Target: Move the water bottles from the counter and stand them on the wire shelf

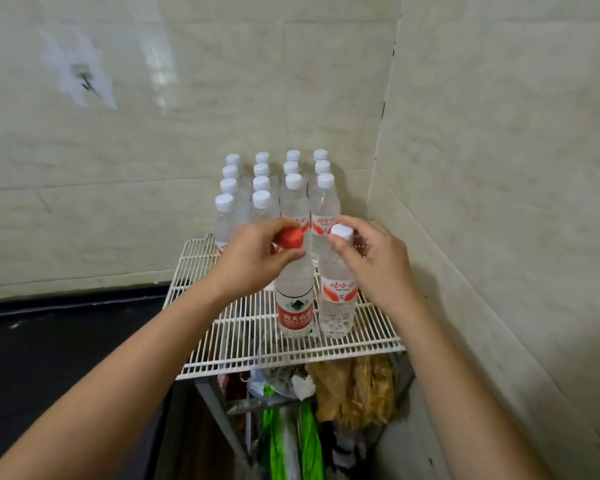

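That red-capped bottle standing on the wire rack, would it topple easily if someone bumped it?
Probably, yes. The red-capped bottle is tall and narrow and stands on the thin bars of the wire shelf, so its footing looks unsteady. It appears full, so likely fairly heavy. The left hand grips it at the cap, high up, where a nudge would tilt it most.

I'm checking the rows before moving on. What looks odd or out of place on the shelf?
One thing: the red-capped bottle under the left hand has a red label, while every other bottle, including the white-capped bottle in the right hand, has a white cap. All stand upright on the wire shelf; nothing spilled.
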A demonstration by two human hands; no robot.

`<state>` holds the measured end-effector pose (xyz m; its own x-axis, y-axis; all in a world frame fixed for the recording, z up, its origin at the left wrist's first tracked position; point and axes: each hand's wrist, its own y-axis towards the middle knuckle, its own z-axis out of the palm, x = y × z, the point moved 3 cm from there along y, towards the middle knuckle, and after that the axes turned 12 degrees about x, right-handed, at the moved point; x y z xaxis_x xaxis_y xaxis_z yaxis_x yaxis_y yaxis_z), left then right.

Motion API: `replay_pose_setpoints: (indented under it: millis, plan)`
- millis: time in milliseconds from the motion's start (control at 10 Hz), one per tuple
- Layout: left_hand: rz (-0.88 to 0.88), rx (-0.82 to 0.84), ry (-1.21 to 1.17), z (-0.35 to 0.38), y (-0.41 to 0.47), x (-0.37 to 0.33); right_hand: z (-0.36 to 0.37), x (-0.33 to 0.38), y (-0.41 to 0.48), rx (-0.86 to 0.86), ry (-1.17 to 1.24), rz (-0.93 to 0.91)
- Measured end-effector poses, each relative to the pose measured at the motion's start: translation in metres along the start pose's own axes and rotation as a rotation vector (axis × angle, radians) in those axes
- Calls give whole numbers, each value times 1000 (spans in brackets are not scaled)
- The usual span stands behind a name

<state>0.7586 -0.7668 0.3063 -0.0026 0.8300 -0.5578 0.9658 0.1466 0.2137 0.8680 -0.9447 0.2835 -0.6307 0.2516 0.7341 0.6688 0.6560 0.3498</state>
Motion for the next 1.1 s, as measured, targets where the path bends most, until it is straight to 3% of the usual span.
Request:
replay_pose_setpoints:
  millis: [300, 500, 900, 1000, 1100]
  plan:
    - [70, 21, 6, -25, 52, -5, -8, 2, 56, -34, -41, 78]
    - [39, 82, 138, -29, 90, 14, 6, -7, 98, 15, -70, 123]
    - [33, 28, 294, -10, 100, 39, 21, -33, 97, -92, -169, 38]
    - [89, -30, 374, -12, 88, 31, 20, -29, 88, -58, -163, 26]
    - [164, -326, 311, -6, 53, 31, 3, -17, 81, -160, -96, 23]
